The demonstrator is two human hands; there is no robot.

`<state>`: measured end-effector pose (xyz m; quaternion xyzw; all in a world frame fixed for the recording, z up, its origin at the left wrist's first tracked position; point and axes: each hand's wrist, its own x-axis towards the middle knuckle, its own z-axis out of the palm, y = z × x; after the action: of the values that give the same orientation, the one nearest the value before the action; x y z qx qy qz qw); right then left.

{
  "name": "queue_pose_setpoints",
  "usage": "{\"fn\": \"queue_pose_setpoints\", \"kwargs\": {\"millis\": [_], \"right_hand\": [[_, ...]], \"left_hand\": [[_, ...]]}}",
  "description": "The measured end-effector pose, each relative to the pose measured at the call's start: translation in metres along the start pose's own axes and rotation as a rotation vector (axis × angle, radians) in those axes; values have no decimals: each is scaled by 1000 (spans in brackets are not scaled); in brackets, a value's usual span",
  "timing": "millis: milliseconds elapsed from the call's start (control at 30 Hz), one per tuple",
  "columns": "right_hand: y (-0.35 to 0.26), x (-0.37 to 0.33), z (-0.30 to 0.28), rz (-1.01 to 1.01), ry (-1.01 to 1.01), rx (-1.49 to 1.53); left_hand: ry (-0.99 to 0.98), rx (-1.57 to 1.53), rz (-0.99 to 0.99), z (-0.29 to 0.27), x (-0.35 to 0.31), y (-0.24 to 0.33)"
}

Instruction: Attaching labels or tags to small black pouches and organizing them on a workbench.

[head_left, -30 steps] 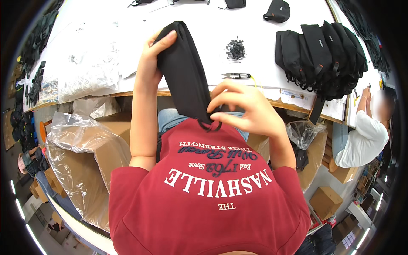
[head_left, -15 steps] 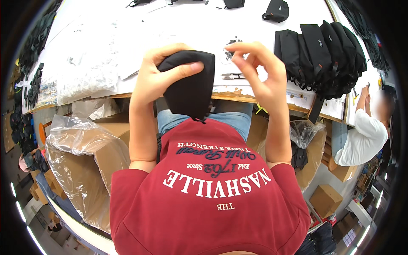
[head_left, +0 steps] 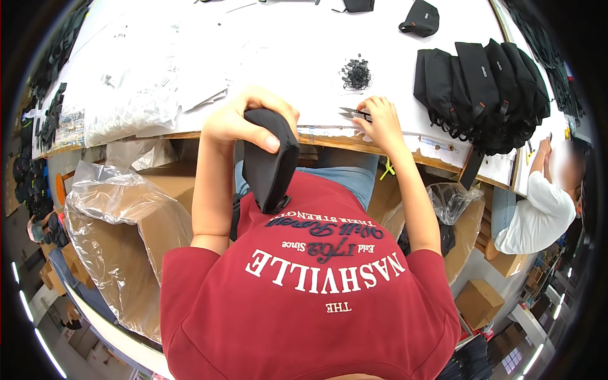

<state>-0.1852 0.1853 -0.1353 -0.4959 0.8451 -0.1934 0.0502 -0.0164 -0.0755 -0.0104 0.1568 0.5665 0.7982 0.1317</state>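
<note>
A black fabric pouch [head_left: 269, 161] is tilted over the table's front edge, its narrow side facing me. My left hand [head_left: 250, 123] is closed round its upper end, thumb along the near face. At the table's front, my right hand [head_left: 382, 121] has its thumb and fingers round the handle end of dark thread snips [head_left: 354, 113]. Their blades point left and lie near the white surface. Just beyond the snips is a small heap of black cord pieces or fittings [head_left: 357, 73], too small to make out singly.
Several black pouches [head_left: 475, 82] stand bunched at the right, with a single pouch [head_left: 419, 19] beyond them. Clear plastic bags [head_left: 136, 95] cover the table's left part. Below the edge stands a plastic-wrapped carton [head_left: 120, 247]. A person in a white shirt [head_left: 538, 212] works at right.
My right hand has come down from the air beside the pouch to the snips on the table. My left hand has turned the pouch edge-on and brought it a little nearer to me.
</note>
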Motion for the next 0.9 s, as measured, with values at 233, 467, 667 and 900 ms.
{"fn": "queue_pose_setpoints", "kwargs": {"millis": [233,467,667,900], "right_hand": [[-85,-1,-77,142,58,1148],[-125,-1,-125,-166,41,1001],[-129,1,-126,-146,12,961],[-130,3,-127,-157,-21,984]], "left_hand": [[-108,-106,40,10,8,-6],[-138,-147,13,13,13,-8],[-123,-142,9,13,11,-11],[-127,-138,3,12,11,-14]]}}
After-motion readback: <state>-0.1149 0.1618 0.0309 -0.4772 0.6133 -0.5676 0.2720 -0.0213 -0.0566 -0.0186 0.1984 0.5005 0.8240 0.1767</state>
